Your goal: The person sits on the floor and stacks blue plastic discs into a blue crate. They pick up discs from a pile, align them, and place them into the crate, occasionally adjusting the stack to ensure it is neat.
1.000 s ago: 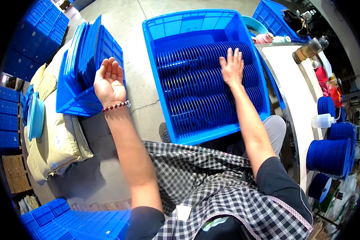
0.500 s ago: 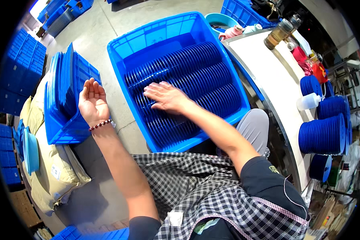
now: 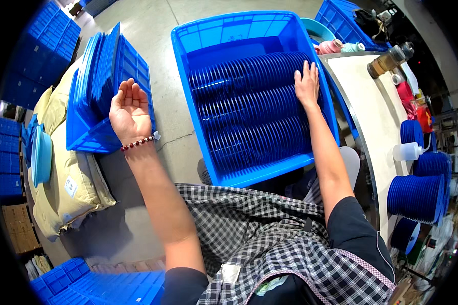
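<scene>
In front of me stands a large blue plastic bin (image 3: 249,179), with three rows of thin dark-blue discs (image 3: 254,140) set on edge inside it. My right hand (image 3: 307,87) lies at the right end of the far rows, beside the bin's right wall. Its fingers are stretched out and touch or nearly touch the discs. Palm up, my left hand (image 3: 132,114) is raised with loosely curved fingers and holds nothing. It is nearest a blue crate (image 3: 89,134) that holds a stack of upright blue sheets (image 3: 99,76).
On the right, a white worktable (image 3: 364,101) bears a bottle of brown liquid (image 3: 385,62), a white squeeze bottle (image 3: 407,151) and dark-blue spools (image 3: 414,198). Pale sacks (image 3: 84,188) lie at left with a light-blue basin (image 3: 40,155). Blue crates (image 3: 48,51) are stacked behind.
My right hand has moved from the middle of the disc rows to their right end. My left hand stays raised and open. The whole view has shifted, so the bin appears further right.
</scene>
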Motion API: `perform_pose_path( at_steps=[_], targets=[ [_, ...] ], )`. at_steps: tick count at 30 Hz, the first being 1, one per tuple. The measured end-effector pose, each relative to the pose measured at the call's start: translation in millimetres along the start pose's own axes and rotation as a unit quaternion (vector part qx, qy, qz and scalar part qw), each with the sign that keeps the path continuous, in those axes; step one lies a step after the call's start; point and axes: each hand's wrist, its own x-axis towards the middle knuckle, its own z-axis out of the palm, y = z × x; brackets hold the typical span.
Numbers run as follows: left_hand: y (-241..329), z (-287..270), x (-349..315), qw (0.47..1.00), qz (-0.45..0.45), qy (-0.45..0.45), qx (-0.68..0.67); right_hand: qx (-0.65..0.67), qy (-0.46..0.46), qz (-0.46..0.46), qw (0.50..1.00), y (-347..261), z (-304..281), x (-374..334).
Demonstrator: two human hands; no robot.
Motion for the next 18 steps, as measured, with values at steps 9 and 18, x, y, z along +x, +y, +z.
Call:
perform_pose_path(
  at_steps=[9, 18],
  targets=[
    [3.9, 1.4, 4.4, 0.998, -0.016, -0.055, -0.027, 0.011, -0.104, -0.112, 0.988, -241.1, 29.6, -115.8],
    [-19.8, 5.6, 17.3, 0.994, -0.050, -0.090, -0.041, 0.000, -0.150, -0.408, 0.900, -88.6, -20.8, -73.0]
  ],
)
